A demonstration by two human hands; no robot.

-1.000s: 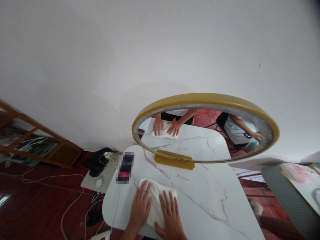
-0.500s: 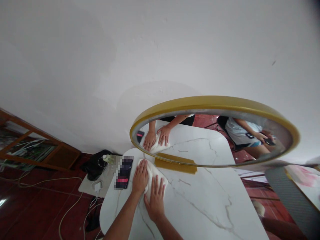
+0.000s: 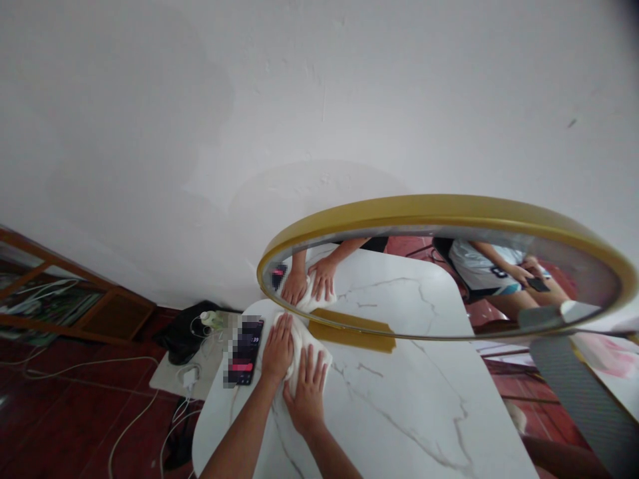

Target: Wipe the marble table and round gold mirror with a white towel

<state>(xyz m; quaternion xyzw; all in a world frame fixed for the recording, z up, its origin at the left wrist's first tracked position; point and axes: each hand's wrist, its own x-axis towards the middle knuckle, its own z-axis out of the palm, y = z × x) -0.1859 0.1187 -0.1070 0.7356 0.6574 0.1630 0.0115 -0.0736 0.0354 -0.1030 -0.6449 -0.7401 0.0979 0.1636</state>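
A white cloth (image 3: 303,332) lies folded and rumpled on the white marble-patterned table (image 3: 399,386). My left hand (image 3: 278,349) rests flat on the cloth's left part, fingers stretched out. On the lower right part of the cloth lies my right hand (image 3: 306,392), its fingers slightly spread. Just left of my left hand is a phone (image 3: 253,352) with a lit screen, partly blurred out. Beyond the hands, a round gold-rimmed mirror (image 3: 439,205) stands on a gold base (image 3: 352,330) and reflects both hands and the cloth.
Left of the table, a low surface (image 3: 170,372) carries a black bag (image 3: 187,332), a small bottle (image 3: 212,319) and a white charger (image 3: 190,378) with cables. A wooden cabinet (image 3: 117,311) stands farther left. The mirror reflects a seated person holding a phone.
The camera view has shifted slightly, so the table and mirror sit a little differently. Both hands remain flat on the cloth, with little visible movement across the table.
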